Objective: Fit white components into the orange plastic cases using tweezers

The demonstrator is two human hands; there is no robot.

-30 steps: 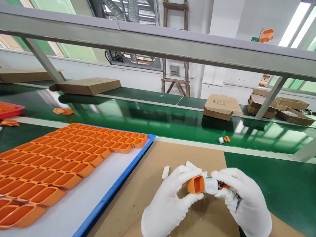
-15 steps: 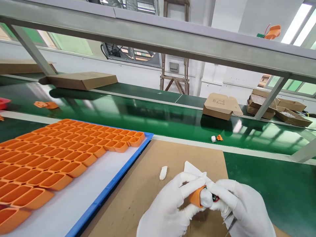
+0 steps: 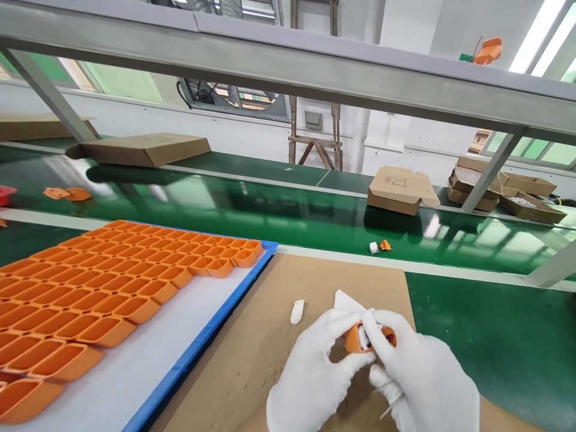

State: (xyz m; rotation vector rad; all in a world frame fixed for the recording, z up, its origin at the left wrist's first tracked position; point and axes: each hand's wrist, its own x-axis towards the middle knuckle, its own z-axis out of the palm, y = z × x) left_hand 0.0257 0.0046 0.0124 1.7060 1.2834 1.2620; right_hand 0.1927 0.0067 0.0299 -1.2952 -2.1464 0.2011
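I see a green conveyor belt (image 3: 288,210) running across the whole view; everything else I place against it. Just on my side of the belt, to the left, a blue-rimmed tray (image 3: 204,345) holds orange shells (image 3: 112,282) packed open side up in tight rows, probably so each can be lifted out singly. Beside the tray, also on the near side of the belt, lies a brown cardboard mat (image 3: 279,336), likely a soft work surface. Above the mat, both gloved hands meet. My left hand (image 3: 310,378) is curled, thumb and fingers closed on one orange shell (image 3: 355,339), steadying it. My right hand (image 3: 423,384) is closed too, fingers pressing a white wipe (image 3: 344,302) against that shell. A small white piece (image 3: 297,311) rests on the mat nearby.
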